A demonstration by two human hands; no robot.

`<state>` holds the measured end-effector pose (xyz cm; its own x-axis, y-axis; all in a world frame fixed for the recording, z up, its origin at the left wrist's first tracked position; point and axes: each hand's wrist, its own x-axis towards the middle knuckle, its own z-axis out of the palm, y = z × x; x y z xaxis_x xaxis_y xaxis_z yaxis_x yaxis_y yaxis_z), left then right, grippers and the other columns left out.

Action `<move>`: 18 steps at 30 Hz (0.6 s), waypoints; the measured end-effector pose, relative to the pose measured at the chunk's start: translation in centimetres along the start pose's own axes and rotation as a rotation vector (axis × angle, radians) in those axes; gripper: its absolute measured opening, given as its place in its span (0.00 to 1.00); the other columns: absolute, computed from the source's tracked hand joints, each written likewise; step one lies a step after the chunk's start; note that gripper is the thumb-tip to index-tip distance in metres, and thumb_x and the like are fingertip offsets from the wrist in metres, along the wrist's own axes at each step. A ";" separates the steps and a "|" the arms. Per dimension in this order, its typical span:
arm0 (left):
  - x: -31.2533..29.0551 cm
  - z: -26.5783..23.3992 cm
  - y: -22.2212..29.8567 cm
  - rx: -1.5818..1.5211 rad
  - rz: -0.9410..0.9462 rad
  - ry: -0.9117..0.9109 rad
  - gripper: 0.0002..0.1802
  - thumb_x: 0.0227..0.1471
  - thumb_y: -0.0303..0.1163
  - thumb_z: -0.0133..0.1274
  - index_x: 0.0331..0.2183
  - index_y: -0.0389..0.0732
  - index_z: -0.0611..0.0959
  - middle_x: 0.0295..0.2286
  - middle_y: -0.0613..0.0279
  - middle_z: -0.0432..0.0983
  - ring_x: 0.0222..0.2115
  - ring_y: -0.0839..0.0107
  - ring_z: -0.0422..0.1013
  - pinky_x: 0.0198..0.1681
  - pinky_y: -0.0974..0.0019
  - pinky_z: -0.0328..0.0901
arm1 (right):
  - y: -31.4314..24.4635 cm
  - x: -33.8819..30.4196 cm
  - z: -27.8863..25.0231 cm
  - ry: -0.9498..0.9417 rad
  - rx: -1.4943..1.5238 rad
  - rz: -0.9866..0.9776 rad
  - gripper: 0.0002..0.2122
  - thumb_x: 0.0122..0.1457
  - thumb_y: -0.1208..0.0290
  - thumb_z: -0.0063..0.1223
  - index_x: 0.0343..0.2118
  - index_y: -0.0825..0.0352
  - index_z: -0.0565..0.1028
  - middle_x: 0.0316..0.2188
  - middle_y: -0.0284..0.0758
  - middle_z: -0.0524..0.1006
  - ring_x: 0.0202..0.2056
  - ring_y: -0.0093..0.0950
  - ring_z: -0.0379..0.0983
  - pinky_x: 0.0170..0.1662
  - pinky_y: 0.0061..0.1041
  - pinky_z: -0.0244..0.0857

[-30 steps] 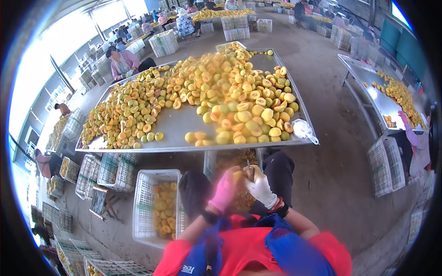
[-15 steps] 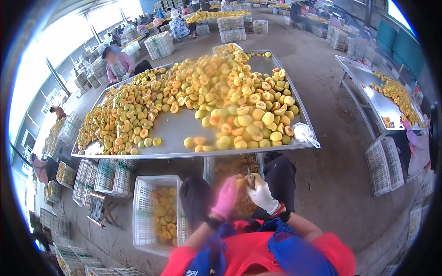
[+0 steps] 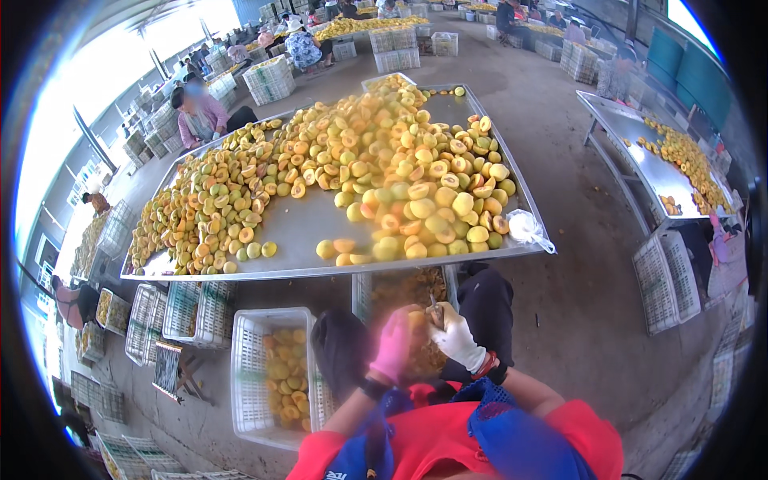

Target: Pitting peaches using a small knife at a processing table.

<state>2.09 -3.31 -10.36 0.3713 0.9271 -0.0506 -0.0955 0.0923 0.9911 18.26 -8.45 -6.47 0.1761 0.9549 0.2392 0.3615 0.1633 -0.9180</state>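
My left hand (image 3: 392,346), in a pink glove, is closed around a yellow peach half (image 3: 417,321) in front of my lap. My right hand (image 3: 458,338), gloved in white, grips a small metal pitting tool (image 3: 434,310) right beside the fruit. The tool's working end is hard to make out through the blur. Below both hands, between my knees, stands a crate (image 3: 362,294) with brownish scraps in it. A white crate (image 3: 247,376) of peach halves sits on the floor to my left.
Ahead stands a metal table (image 3: 308,224) with a raised rim, heaped with peach halves (image 3: 210,210). A white plastic bag (image 3: 526,229) lies at its near right corner. Stacked crates (image 3: 666,280) and another table (image 3: 652,164) are to the right. A person (image 3: 202,116) sits at the far left side.
The view has shifted slightly. Both hands stay together over the crate, still holding the peach half and the tool, with only small movement.
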 end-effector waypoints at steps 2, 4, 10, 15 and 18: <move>-0.1 0.2 0.3 0.092 0.089 -0.015 0.29 0.48 0.35 0.55 0.52 0.39 0.69 0.43 0.48 0.71 0.44 0.50 0.70 0.48 0.56 0.67 | 0.2 0.0 0.0 0.003 0.000 -0.003 0.13 0.52 0.76 0.58 0.41 0.65 0.71 0.27 0.40 0.74 0.28 0.41 0.73 0.34 0.31 0.67; -0.3 0.5 0.8 0.184 0.178 -0.028 0.25 0.52 0.35 0.52 0.51 0.40 0.71 0.43 0.49 0.72 0.43 0.52 0.71 0.48 0.57 0.67 | 0.5 0.0 0.0 0.044 -0.018 -0.005 0.13 0.52 0.74 0.59 0.41 0.64 0.72 0.27 0.41 0.75 0.29 0.41 0.74 0.33 0.32 0.68; -1.0 1.9 3.3 -0.059 -0.024 0.045 0.20 0.66 0.43 0.39 0.49 0.41 0.76 0.40 0.60 0.73 0.41 0.71 0.71 0.44 0.68 0.68 | 1.3 0.0 0.2 0.053 0.025 -0.029 0.14 0.52 0.74 0.59 0.42 0.64 0.72 0.28 0.42 0.76 0.31 0.43 0.76 0.33 0.33 0.68; -1.4 2.4 3.9 -0.054 -0.087 0.054 0.22 0.66 0.47 0.40 0.50 0.42 0.76 0.37 0.65 0.74 0.35 0.79 0.69 0.38 0.73 0.67 | 1.4 -0.1 0.2 0.035 -0.033 -0.012 0.13 0.53 0.76 0.59 0.42 0.66 0.72 0.30 0.40 0.78 0.33 0.34 0.77 0.36 0.28 0.69; -1.2 2.4 3.0 -0.014 -0.005 0.077 0.22 0.66 0.48 0.39 0.50 0.43 0.76 0.36 0.67 0.74 0.32 0.81 0.68 0.35 0.75 0.67 | 1.0 -0.1 0.1 0.012 -0.036 0.009 0.13 0.54 0.78 0.60 0.42 0.67 0.71 0.31 0.37 0.79 0.33 0.24 0.76 0.39 0.24 0.69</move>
<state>3.58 -5.06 -7.03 0.2999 0.9517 -0.0654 -0.1070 0.1016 0.9890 18.47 -8.39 -7.47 0.1904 0.9531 0.2351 0.3929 0.1454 -0.9080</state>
